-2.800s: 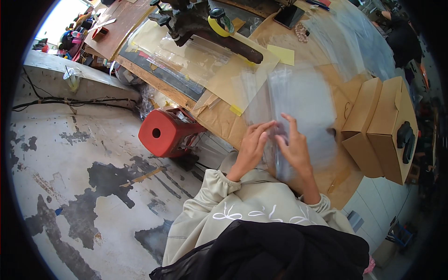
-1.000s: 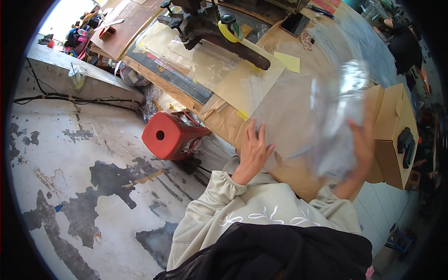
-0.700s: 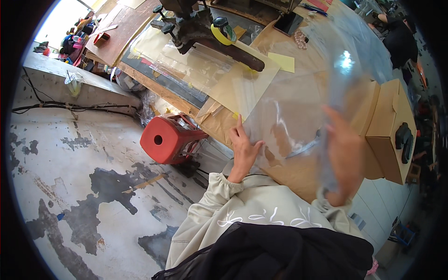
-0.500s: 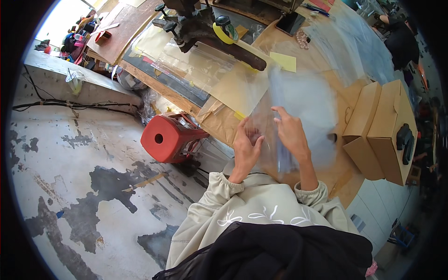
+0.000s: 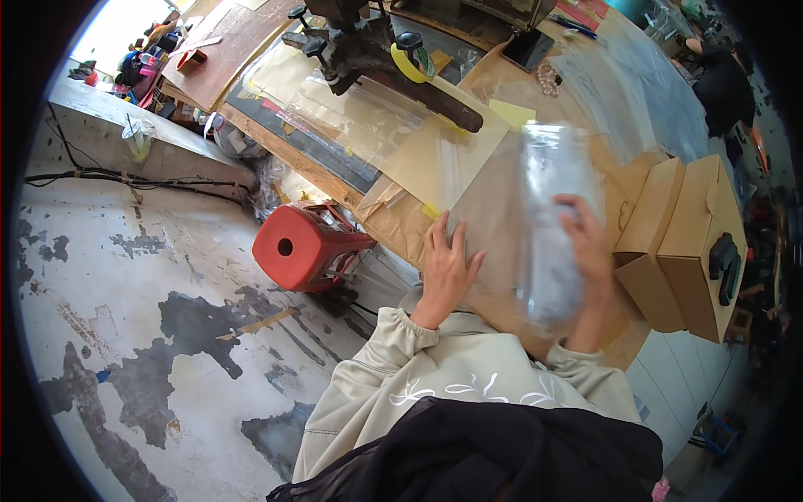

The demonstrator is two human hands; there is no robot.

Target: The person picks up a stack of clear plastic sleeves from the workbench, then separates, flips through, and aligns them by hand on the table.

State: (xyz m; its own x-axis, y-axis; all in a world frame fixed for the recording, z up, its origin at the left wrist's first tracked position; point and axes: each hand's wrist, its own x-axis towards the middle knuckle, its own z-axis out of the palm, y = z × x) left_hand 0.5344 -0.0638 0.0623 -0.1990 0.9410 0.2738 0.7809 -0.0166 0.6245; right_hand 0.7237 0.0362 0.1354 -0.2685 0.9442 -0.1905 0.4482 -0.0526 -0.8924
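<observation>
My left hand lies with fingers stretched and slightly spread on a thin clear plastic sheet on the brown paper-covered table. My right hand is smeared by motion over a shiny folded strip of clear plastic film, to the right of the left hand. Whether its fingers grip the film or only press on it cannot be made out. Beyond the left hand, a cream board reaches under the dark metal bar of a press, with narrow clear plastic strips on it.
A yellow tape roll hangs on the press. Cardboard boxes bearing a black tool stand at the right edge. Behind them lie plastic sheets, a phone and beads. A red stool stands left. Another person is far right.
My right hand has moved to the right, and the plastic film's fold has shifted with it. The wide cloudy spread of film now shows as a narrower strip. My left hand has flattened.
</observation>
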